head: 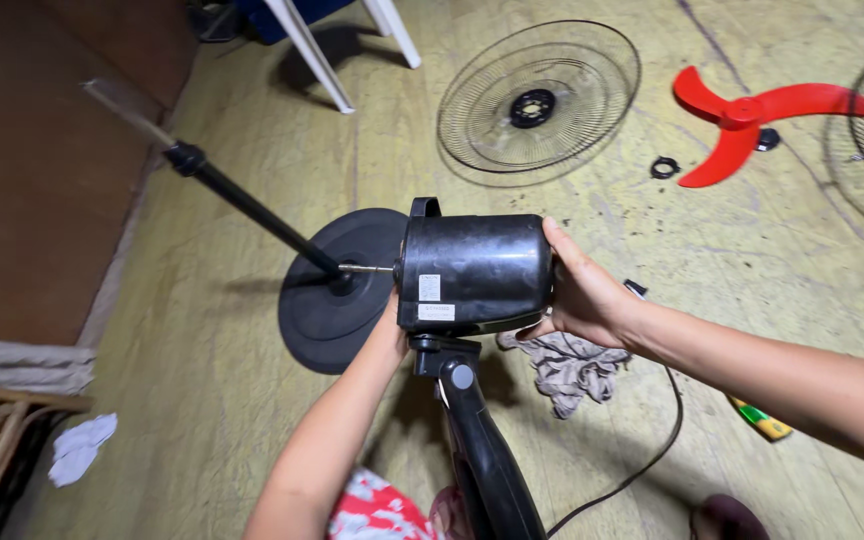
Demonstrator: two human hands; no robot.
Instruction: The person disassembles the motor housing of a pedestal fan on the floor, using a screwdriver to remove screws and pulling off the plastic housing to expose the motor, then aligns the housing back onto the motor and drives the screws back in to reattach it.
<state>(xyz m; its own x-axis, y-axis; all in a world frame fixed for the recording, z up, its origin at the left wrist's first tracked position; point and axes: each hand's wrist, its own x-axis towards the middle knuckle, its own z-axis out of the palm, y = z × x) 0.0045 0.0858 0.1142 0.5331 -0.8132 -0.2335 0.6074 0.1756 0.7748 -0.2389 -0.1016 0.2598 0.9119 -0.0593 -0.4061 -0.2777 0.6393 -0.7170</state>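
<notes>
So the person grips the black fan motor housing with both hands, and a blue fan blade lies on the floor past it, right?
Not quite: the fan blade is red, not blue, as the head view shows. The rest holds: left hand and right hand grip the black motor housing.

Black fan motor housing (pixel 474 272), rounded cylinder, glossy plastic, held above the floor with its axis horizontal. Small carry loop on its top left edge; two small pale stickers on its side. Thin metal shaft (pixel 365 268) pokes out of the left end, pointing left. Underside sits on a black neck joint (pixel 452 368) with a grey pivot cap, continuing down into a black stand arm toward the bottom edge. Right hand (pixel 584 295) grips the right end, fingers over the top rim. Left hand (pixel 389 325) is behind the lower left end, mostly hidden, touching it.
</notes>
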